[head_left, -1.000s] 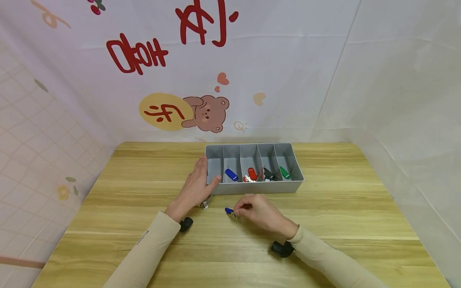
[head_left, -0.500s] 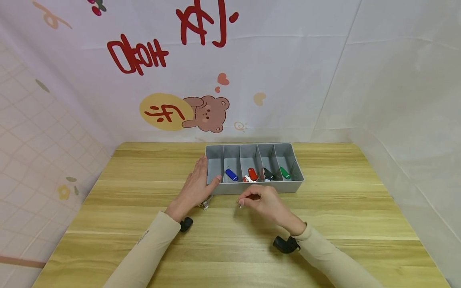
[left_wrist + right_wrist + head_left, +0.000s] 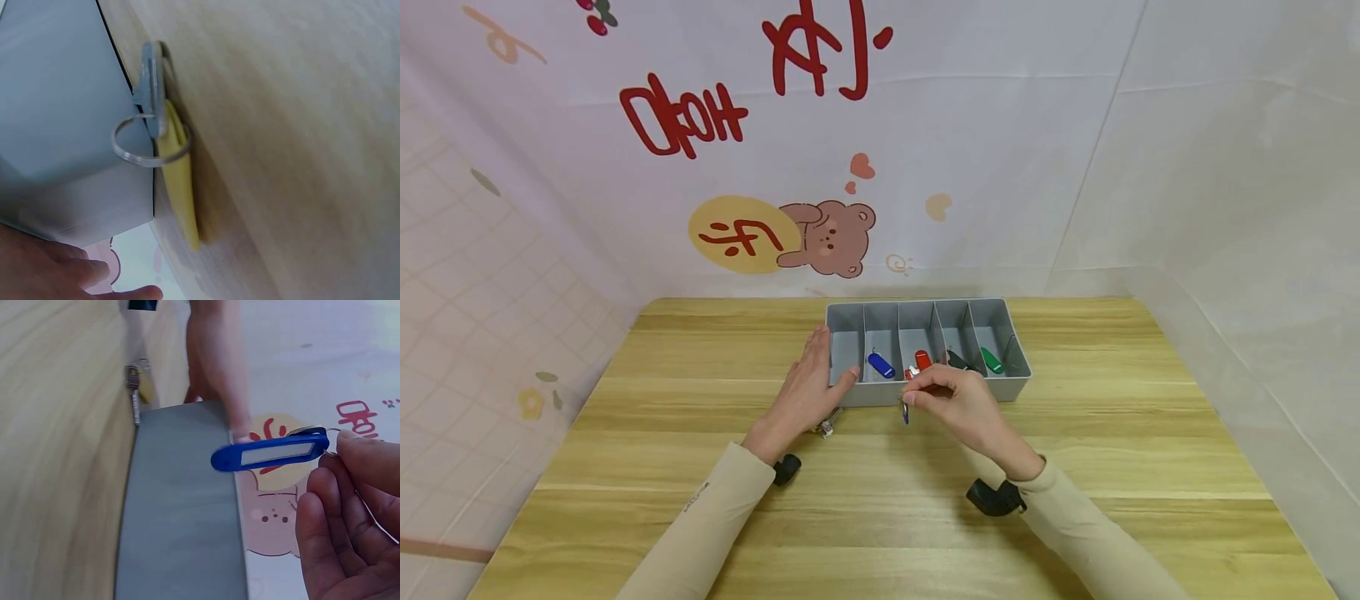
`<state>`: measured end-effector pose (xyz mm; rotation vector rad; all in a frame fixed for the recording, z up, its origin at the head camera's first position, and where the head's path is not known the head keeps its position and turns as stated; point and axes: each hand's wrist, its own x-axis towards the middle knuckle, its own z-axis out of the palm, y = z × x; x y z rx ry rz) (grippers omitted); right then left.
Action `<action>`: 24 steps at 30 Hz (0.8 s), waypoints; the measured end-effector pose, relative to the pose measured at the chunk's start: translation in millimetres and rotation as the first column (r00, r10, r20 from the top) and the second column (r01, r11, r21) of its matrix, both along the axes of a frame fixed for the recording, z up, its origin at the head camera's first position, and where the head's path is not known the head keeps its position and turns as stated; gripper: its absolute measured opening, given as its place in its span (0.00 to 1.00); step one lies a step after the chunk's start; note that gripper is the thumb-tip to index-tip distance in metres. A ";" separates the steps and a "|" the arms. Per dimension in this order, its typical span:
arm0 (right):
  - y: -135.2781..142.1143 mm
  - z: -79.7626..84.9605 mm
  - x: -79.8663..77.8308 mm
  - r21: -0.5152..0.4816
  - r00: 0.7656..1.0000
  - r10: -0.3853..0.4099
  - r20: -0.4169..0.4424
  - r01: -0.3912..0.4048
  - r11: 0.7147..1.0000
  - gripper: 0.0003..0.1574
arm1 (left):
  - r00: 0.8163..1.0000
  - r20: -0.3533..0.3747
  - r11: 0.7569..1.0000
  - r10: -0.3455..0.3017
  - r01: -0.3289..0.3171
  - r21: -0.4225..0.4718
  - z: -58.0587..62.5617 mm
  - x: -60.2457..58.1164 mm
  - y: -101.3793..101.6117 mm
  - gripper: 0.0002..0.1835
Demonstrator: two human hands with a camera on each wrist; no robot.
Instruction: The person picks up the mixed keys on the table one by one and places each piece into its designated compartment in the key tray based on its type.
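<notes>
My right hand (image 3: 958, 412) pinches the metal ring of a blue key tag (image 3: 269, 453) between thumb and finger. The tag, with a white label and a key, hangs just in front of the grey divided box (image 3: 925, 392). At the box's left end rests my left hand (image 3: 805, 379), fingers straight along the outer side and thumb over the front rim. Below that hand a yellow key tag (image 3: 179, 181) with a ring and a key (image 3: 150, 87) lies on the table, close to the box.
From left to right, the box's compartments bear a blue tag (image 3: 881, 365), red tags (image 3: 922, 360), dark tags (image 3: 957, 360) partly hidden by my right hand, and a green tag (image 3: 992, 361). A printed cloth (image 3: 1000, 167) stands behind the wooden table (image 3: 700, 358).
My right hand has lifted the blue key tag off the table and brought it forward and slightly right to the box's front wall. The left hand has stayed in place.
</notes>
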<state>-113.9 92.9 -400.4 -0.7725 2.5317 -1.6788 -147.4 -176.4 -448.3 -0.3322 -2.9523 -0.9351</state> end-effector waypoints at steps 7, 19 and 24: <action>-2.1 8.1 -3.7 -0.037 1.000 -0.018 0.020 0.019 0.999 0.02 | 1.000 0.004 1.000 0.000 0.000 0.004 0.0 0.6 -0.3 0.50; -7.6 26.0 -11.6 -0.089 0.998 -0.066 0.021 0.068 0.994 0.06 | 1.000 -0.001 1.000 -0.004 0.004 0.000 0.5 0.2 -0.5 0.50; -11.5 32.0 -15.0 -0.128 0.998 -0.067 0.016 0.068 0.989 0.05 | 1.000 0.004 1.000 -0.003 0.003 0.002 0.4 0.1 -0.2 0.51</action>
